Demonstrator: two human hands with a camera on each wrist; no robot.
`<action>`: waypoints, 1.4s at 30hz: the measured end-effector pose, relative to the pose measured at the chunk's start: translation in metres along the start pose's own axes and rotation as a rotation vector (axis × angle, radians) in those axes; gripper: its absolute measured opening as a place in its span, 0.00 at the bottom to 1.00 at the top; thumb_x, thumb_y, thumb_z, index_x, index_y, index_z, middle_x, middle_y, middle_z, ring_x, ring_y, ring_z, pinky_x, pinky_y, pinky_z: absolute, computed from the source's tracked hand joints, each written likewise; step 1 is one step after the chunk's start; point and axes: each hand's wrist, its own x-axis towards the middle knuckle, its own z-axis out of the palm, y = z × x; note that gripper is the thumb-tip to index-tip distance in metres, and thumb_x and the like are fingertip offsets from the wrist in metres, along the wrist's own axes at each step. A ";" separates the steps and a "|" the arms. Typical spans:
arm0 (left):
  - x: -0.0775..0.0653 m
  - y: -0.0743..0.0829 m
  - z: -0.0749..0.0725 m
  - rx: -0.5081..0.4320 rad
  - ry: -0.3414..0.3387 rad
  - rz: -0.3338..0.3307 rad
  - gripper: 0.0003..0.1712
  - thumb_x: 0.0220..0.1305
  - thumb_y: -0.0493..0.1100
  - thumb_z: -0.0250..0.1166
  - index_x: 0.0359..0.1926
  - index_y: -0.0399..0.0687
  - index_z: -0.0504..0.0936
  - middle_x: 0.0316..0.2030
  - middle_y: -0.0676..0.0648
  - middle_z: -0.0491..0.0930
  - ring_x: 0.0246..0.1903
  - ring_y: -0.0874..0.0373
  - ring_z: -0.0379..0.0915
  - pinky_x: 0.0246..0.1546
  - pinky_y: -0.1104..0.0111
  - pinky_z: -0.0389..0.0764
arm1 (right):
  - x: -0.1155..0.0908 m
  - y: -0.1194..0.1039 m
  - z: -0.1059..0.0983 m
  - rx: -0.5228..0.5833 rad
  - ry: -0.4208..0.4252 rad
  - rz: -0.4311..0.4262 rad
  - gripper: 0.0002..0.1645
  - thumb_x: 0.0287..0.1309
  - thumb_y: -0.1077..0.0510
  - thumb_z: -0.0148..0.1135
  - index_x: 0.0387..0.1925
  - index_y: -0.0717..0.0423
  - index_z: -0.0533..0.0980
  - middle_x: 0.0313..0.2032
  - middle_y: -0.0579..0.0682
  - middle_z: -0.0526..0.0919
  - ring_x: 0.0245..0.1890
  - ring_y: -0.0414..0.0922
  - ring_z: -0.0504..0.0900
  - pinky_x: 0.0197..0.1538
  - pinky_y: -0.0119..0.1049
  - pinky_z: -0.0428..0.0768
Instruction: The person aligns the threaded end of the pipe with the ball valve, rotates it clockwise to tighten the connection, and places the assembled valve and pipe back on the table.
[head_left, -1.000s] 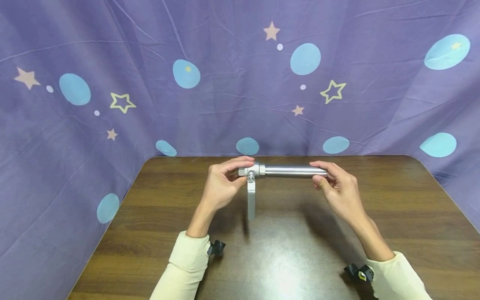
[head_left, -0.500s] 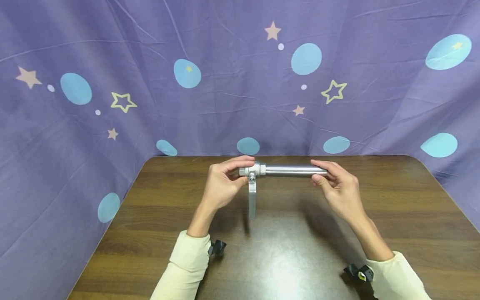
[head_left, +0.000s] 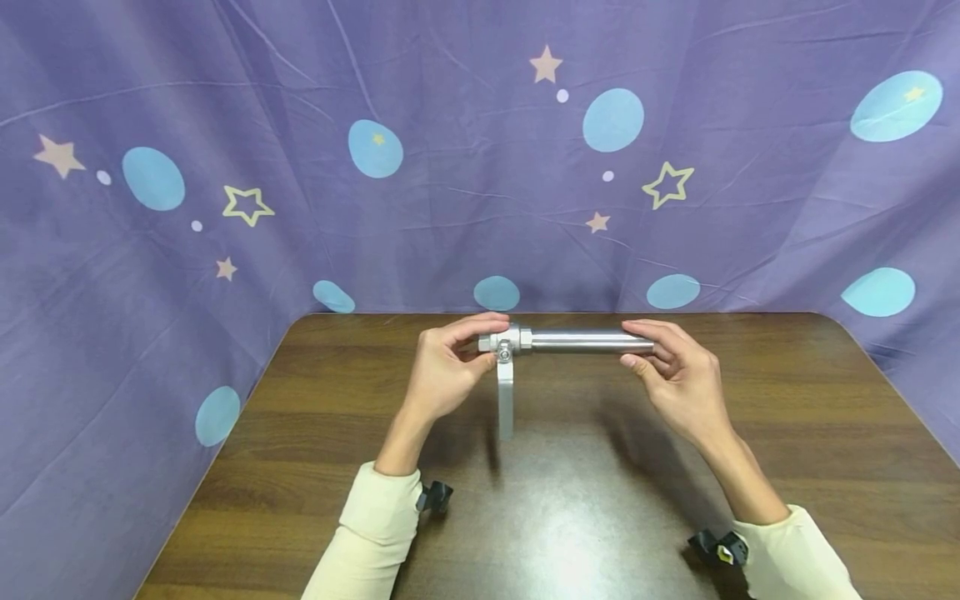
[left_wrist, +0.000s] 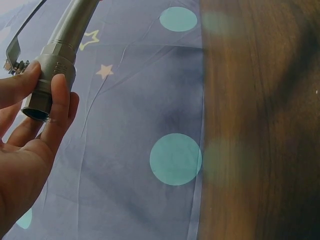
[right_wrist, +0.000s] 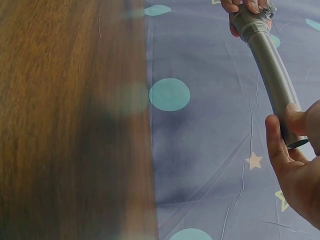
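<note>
A silver ball valve is joined to a steel pipe, and both are held level above the table. My left hand grips the valve body between thumb and fingers; its open threaded end faces the left wrist camera. From the valve a flat lever handle points toward me. At the pipe's free right end, my right hand pinches it with thumb and fingers. The right wrist view shows the pipe running from that hand up to the valve.
A brown wooden table lies below the hands, with their shadows on it. Behind and to the left hangs a purple curtain with blue spots and stars. Dark wrist devices sit at both cuffs.
Both hands hold nearly the same places. The right thumb and fingers have shifted slightly at the pipe's end, and the lever has tilted a little. The valve and pipe stay level.
</note>
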 end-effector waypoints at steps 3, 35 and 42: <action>0.000 0.000 0.000 -0.004 -0.002 0.002 0.23 0.54 0.17 0.68 0.52 0.28 0.89 0.57 0.32 0.88 0.58 0.41 0.85 0.56 0.65 0.90 | 0.000 0.000 0.000 0.010 0.001 -0.003 0.27 0.54 0.83 0.69 0.57 0.71 0.83 0.53 0.63 0.85 0.49 0.28 0.88 0.55 0.26 0.89; -0.001 0.001 0.001 -0.017 -0.007 -0.014 0.24 0.53 0.16 0.67 0.52 0.28 0.89 0.57 0.34 0.88 0.59 0.43 0.85 0.57 0.65 0.90 | -0.001 -0.003 -0.007 -0.199 -0.030 -0.043 0.25 0.57 0.77 0.71 0.56 0.59 0.85 0.39 0.51 0.85 0.29 0.26 0.82 0.31 0.16 0.82; -0.001 0.001 0.001 -0.016 -0.007 -0.019 0.24 0.53 0.16 0.66 0.52 0.28 0.89 0.57 0.34 0.88 0.59 0.42 0.85 0.56 0.69 0.90 | -0.001 -0.002 -0.007 -0.192 -0.044 -0.044 0.26 0.57 0.77 0.71 0.56 0.59 0.85 0.38 0.52 0.86 0.30 0.26 0.82 0.32 0.16 0.83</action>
